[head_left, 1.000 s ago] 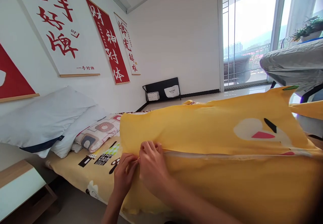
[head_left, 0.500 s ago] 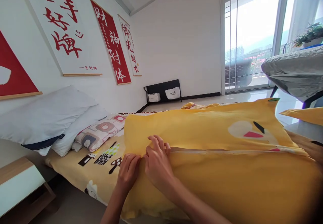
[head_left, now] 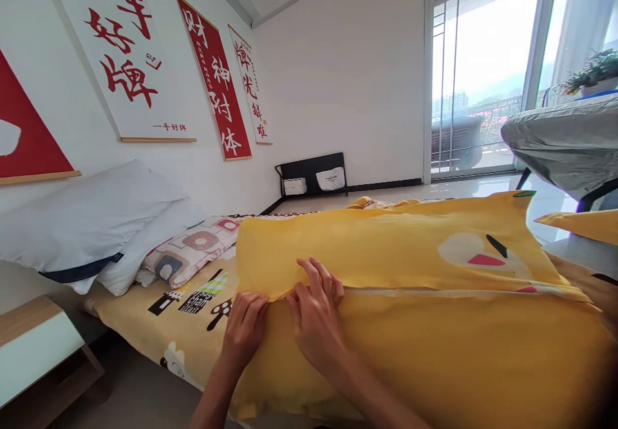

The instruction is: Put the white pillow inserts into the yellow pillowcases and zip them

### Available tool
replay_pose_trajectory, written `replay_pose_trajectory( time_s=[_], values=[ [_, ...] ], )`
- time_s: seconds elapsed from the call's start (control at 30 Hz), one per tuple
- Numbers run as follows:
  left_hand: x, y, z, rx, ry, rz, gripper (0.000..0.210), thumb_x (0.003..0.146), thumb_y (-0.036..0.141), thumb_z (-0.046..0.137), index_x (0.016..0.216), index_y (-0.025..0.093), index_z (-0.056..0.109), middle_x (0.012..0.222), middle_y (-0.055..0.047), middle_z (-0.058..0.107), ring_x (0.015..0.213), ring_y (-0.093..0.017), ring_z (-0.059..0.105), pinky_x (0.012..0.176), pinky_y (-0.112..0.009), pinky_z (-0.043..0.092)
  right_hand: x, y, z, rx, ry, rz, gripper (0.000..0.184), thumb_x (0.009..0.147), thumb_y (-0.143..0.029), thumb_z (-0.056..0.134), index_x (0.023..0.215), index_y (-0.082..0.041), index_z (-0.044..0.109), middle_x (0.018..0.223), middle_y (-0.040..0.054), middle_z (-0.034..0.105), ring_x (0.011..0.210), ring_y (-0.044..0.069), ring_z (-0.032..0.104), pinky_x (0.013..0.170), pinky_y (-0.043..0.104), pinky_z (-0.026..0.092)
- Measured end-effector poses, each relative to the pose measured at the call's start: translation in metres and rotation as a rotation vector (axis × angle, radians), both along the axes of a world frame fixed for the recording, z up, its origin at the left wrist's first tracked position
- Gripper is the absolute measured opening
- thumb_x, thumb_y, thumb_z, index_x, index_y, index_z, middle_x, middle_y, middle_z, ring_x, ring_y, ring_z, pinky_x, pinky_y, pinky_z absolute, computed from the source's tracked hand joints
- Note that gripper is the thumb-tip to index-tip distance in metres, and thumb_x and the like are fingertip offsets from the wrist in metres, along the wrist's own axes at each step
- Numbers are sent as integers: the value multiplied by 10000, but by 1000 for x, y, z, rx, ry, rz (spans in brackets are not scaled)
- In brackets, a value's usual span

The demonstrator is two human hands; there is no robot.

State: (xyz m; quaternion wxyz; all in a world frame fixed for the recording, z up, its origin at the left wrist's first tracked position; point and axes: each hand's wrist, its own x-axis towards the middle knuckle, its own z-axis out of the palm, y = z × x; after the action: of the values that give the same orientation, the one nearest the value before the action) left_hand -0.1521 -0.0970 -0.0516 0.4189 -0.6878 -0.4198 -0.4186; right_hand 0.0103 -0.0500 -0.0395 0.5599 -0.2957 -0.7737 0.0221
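A long, plump yellow cushion (head_left: 410,345) with a cartoon face print lies on the bed in front of me. A zipper seam (head_left: 415,291) with a pale edge runs along it from side to side. My left hand (head_left: 245,326) is closed on the fabric at the left end of this seam. A little to its right, my right hand (head_left: 316,319) pinches the zipper line with thumb and index finger, its other fingers raised and loosely bent. Whatever small pull sits between those fingertips is hidden. Left of the right hand, the seam looks drawn together.
The patterned bedsheet (head_left: 193,339) shows to the left, with a printed pillow (head_left: 193,255) and white pillows (head_left: 96,223) against the wall. A bedside table (head_left: 38,345) stands at the lower left. A grey-covered table (head_left: 564,133) is at the right, near the glass door (head_left: 483,62).
My right hand has slid a short way right along the seam, away from my left hand. The left hand keeps its hold at the seam's end.
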Motion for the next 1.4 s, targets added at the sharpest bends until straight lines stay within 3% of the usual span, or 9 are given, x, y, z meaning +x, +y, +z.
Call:
replay_pose_trajectory(
  time_s=[0.17, 0.33, 0.43, 0.87, 1.03, 1.2, 1.3, 1.4],
  values=[
    [2, -2, 4, -30, -40, -18, 205, 834, 8, 552, 936, 183, 583, 815, -43, 616, 804, -135, 577, 765, -252, 501, 1, 0, -1, 39, 34, -9, 197, 876, -100, 450, 727, -194, 540, 1363, 70, 504, 1344, 237, 311, 1016, 451, 239],
    [6, -12, 15, -210, -274, -76, 108, 857, 101, 566, 844, 203, 599, 787, -9, 622, 776, -121, 592, 708, -221, 502, 4, -3, -3, 61, 87, -41, 220, 910, -137, 432, 729, -204, 539, 1353, 56, 518, 1329, 229, 338, 1004, 425, 231],
    [8, -18, 20, -273, -317, -93, 87, 865, 146, 568, 817, 205, 611, 777, -6, 630, 764, -128, 593, 690, -234, 494, 7, -5, -4, 72, 96, -70, 225, 920, -168, 431, 733, -212, 550, 1356, 49, 515, 1322, 239, 349, 1011, 422, 220],
    [14, -33, 28, -266, -157, -54, 110, 868, 136, 564, 793, 217, 567, 751, 12, 600, 742, -139, 551, 747, -315, 391, 34, -15, 3, 74, 153, -61, 205, 901, -169, 463, 730, -215, 566, 1363, 61, 496, 1309, 279, 355, 997, 452, 219],
    [16, -41, 26, -263, -146, -52, 120, 866, 111, 551, 812, 217, 538, 748, 11, 580, 742, -147, 542, 755, -328, 368, 38, -23, 3, -2, 150, -78, 219, 889, -189, 464, 691, -215, 553, 1354, 66, 502, 1295, 292, 366, 965, 448, 265],
    [14, -45, 24, -359, -87, -36, 141, 877, 87, 512, 808, 208, 491, 772, 3, 552, 768, -146, 521, 778, -325, 368, 33, -33, 1, 4, 191, -28, 233, 909, -191, 437, 704, -218, 545, 1368, 67, 507, 1310, 280, 363, 967, 453, 265],
    [19, -45, 29, -406, -78, -25, 96, 884, 161, 523, 968, 206, 512, 928, -55, 586, 894, -182, 539, 803, -329, 417, 27, -39, 0, 30, 258, -34, 237, 915, -173, 417, 705, -215, 519, 1367, 65, 513, 1309, 272, 375, 973, 456, 256],
    [32, -40, 36, -450, -32, -16, 478, 869, 270, 570, 1305, 169, 402, 1174, -140, 559, 1101, -235, 511, 886, -360, 457, 24, -41, 1, 41, 269, -20, 232, 912, -156, 409, 715, -214, 517, 1373, 66, 512, 1308, 269, 382, 965, 451, 263]
  ],
)
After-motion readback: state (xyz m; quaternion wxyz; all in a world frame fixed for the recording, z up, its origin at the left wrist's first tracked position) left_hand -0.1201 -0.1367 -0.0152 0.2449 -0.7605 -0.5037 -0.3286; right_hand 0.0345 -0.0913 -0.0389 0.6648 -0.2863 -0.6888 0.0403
